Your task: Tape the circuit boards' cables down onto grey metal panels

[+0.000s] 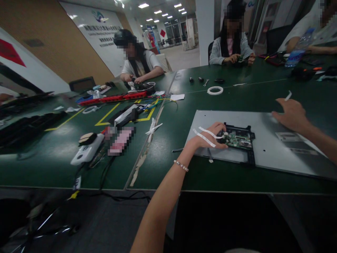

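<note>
The person's L grip (213,135) was down on the L side of a black frame (251,156), fingers by its far L corner, thumb nr the closer side; I couldn't tell if it was clamped on or just resting there. In the frame sat a green circuit board (237,139), approx. flat. Both lay on a big pale panel (264,138), L of its middle, w/ the frame's near R corner close to the panel's near edge. The panel lay flat on the green bench (162,161), R of the seam.

R grip (292,112) was released, nothing held, spread loosely over the panel's far edge, well apart from the board; couldn't tell if it touched the panel. A white strip (289,95) stuck up by its fingers. Two white bands (204,137) ran across the back of the L grip, & a beaded bracelet (181,166) was on that wrist.

Beyond the panel: a white tape ring (215,93) & a small wrench (206,83). Off L: thin wires (158,102) & a white power block (88,149). A seated co-worker (143,63) bent over some parts; a 2nd person (217,52), further R, held a small item (240,59). A plastic bottle (297,52) stood far R.
</note>
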A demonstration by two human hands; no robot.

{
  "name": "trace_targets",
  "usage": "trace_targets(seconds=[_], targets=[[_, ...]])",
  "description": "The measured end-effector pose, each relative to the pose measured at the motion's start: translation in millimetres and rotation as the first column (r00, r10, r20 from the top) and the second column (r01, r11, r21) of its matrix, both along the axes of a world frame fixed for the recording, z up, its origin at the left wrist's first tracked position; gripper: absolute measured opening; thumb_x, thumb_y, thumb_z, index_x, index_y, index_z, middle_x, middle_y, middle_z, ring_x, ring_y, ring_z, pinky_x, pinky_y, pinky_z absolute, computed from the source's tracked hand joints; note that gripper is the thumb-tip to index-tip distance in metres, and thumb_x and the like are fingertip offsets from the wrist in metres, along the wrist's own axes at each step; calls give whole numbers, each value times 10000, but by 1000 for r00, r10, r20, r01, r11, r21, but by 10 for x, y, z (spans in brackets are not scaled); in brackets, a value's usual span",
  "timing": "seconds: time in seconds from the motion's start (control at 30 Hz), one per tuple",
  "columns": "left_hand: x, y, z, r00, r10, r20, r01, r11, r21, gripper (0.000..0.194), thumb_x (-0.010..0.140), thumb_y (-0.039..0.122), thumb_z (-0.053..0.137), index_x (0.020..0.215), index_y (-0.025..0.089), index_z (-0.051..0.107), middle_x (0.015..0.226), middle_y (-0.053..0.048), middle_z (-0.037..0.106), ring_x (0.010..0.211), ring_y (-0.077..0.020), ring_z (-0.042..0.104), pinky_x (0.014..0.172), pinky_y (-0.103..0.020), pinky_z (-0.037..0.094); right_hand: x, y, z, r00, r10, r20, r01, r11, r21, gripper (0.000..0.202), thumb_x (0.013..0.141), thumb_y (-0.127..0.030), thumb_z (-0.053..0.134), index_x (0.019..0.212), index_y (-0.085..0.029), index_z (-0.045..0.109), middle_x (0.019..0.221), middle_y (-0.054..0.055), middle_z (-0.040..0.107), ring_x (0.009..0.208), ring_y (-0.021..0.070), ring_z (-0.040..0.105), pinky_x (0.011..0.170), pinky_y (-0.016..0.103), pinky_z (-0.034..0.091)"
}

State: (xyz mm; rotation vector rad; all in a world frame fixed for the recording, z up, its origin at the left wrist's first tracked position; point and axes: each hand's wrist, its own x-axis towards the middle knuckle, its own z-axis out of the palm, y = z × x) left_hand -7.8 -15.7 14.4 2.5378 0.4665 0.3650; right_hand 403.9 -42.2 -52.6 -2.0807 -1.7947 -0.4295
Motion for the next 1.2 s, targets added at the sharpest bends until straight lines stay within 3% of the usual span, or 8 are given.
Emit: trace_targets(seconds=[0.13, 0.23, 0.47, 0.83, 1.0, 1.2], targets=[[-1, 11, -2, 1000, 10, 8, -10, 1000, 8, 514, 708, 366, 682, 1134, 211, 439, 1284, -97, 463, 1146, -238, 506, 961, -391, 441, 609, -184, -219, 991, -135, 11, 135, 986, -102, 756, 805, -614, 378, 1314, -62, 471, 1226, 214, 524, 1134, 352, 488, 931, 486, 409], [0, 21, -18, 999, 35, 33, -36, 999, 22, 520, 716, 375, 679, 1140, 200, 435, 1282, -106, 468, 1152, -242, 504, 959, -388, 441, 723, -333, -331, 992, -122, -27, 120, 989, -83, 763, 822, -619, 333, 1303, -46, 481, 1214, 214, 534, 1140, 336, 494, 953, 459, 417], [-1, 41, -32, 998, 26, 55, -28, 999, 43, 511, 763, 367, 651, 1189, 200, 423, 1318, -115, 454, 1195, -234, 483, 1013, -399, 414, 445, -381, -236, 997, -5, -73, 11, 996, 84, 779, 789, -590, 426, 1372, -73, 418, 1295, 176, 495, 1194, 305, 467, 1019, 405, 387], [-26, 87, 7, 995, 90, -33, -85, 988, 125, 528, 751, 407, 655, 1186, 190, 447, 1221, -108, 525, 1084, -243, 544, 906, -409, 470, 120, -136, -86, 973, 205, -110, -200, 978, 56, 684, 830, -453, 463, 1399, -84, 378, 1355, 173, 444, 1257, 278, 413, 1082, 390, 317], [-15, 112, -29, 993, 118, -29, -112, 981, 158, 527, 771, 405, 628, 1203, 171, 440, 1226, -124, 522, 1103, -257, 532, 934, -424, 454, -33, -28, -52, 947, 295, -125, -295, 955, 19, 644, 849, -400, 450, 1414, -103, 365, 1389, 147, 422, 1283, 251, 392, 1095, 370, 303], [10, 112, -87, 994, 110, -11, -105, 972, 212, 515, 808, 364, 594, 1239, 137, 424, 1299, -158, 475, 1158, -263, 512, 987, -426, 429, -110, -38, -21, 941, 321, -109, -313, 946, 84, 586, 879, -353, 412, 1403, -92, 395, 1375, 145, 440, 1281, 242, 397, 1104, 361, 291]])
